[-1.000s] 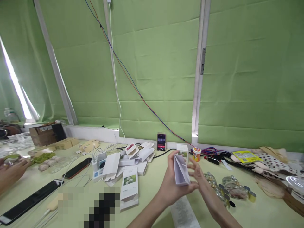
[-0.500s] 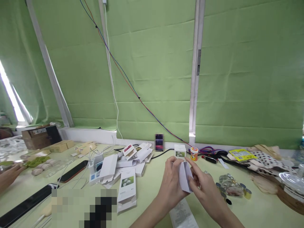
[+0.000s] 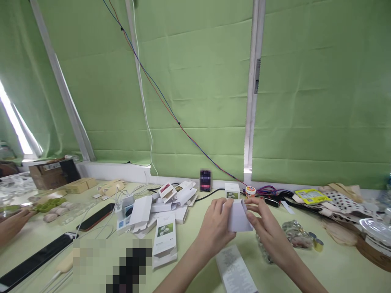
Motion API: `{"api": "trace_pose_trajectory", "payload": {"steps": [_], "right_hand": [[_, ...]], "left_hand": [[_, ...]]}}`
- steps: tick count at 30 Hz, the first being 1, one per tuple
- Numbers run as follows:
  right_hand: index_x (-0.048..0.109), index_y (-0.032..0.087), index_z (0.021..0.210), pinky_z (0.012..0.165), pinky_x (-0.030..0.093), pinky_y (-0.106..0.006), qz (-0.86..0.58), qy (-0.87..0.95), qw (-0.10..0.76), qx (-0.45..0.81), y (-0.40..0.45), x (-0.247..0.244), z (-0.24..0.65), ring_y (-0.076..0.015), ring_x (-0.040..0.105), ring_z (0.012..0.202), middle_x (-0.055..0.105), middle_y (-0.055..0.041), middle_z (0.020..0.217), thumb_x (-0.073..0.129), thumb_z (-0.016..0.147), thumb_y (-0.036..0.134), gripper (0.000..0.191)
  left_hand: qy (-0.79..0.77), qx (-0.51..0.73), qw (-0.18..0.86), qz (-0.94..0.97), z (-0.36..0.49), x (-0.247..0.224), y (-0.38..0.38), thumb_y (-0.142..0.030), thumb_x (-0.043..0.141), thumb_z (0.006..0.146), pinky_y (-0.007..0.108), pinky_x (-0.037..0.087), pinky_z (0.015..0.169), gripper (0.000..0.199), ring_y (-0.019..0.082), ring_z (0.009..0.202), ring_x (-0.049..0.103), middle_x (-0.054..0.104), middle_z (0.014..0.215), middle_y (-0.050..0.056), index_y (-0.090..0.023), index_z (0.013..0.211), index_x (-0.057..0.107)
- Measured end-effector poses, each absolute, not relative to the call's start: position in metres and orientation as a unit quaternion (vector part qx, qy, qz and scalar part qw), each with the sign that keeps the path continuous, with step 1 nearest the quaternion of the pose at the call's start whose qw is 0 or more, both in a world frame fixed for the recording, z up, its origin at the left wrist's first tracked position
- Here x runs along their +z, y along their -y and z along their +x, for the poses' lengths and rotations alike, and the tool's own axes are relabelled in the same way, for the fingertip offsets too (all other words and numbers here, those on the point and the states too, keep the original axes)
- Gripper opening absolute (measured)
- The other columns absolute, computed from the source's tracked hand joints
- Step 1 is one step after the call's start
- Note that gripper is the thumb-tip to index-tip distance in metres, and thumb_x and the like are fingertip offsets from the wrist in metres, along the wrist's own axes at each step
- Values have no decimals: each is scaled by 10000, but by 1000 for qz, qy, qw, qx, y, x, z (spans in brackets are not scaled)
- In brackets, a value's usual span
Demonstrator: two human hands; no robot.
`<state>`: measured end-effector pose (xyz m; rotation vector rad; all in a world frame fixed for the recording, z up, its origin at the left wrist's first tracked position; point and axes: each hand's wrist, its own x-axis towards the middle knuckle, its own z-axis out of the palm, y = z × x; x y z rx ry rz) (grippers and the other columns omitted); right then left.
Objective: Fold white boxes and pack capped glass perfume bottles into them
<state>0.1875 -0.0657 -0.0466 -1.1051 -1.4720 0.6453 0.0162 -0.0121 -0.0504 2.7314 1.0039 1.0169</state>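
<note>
A small white paper box is held up above the table, one plain face towards me. My left hand is closed round its left side. At the right side, my right hand has bent fingers on the box's upper edge and flap. A printed white carton lies flat just below the hands. Behind them stands another white box with a green picture, beside a small orange and white tub.
White cartons are piled left of the hands. A phone leans at the wall. Right are clear-wrapped items, gold caps and a lidded tub. Far left, another person's hand is near egg-like items. Cables and a black bar lie left.
The white box has turned so that a broad plain face shows. My right hand has moved a little up and right along its edge.
</note>
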Motion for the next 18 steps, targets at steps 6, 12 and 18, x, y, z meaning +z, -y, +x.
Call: {"api": "trace_pose_trajectory", "payload": {"steps": [6, 12, 18], "right_hand": [[600, 251, 1026, 775, 459, -285, -457, 621, 575, 273, 71, -43, 182, -240, 537, 1007, 577, -66, 1110, 474, 887, 468, 286], [601, 213, 942, 697, 454, -286, -459, 551, 619, 320, 70, -51, 176, -207, 548, 765, 618, -27, 838, 487, 880, 486, 302], [571, 211, 797, 546, 397, -245, -487, 549, 608, 304, 61, -52, 191, -178, 492, 638, 559, 10, 696, 505, 849, 528, 329]], "left_hand": [[-354, 299, -104, 880, 30, -61, 30, -49, 530, 700, 527, 393, 901, 782, 367, 1149, 419, 441, 1284, 159, -230, 1396, 223], [-376, 279, -89, 879, 44, -72, 50, -78, 471, 828, 598, 386, 899, 737, 428, 1205, 422, 413, 1352, 221, -231, 1460, 125], [-287, 287, 35, 913, 23, -42, 46, -509, 703, 692, 572, 304, 1035, 1016, 414, 1345, 239, 192, 1507, 176, -255, 1467, 97]]}}
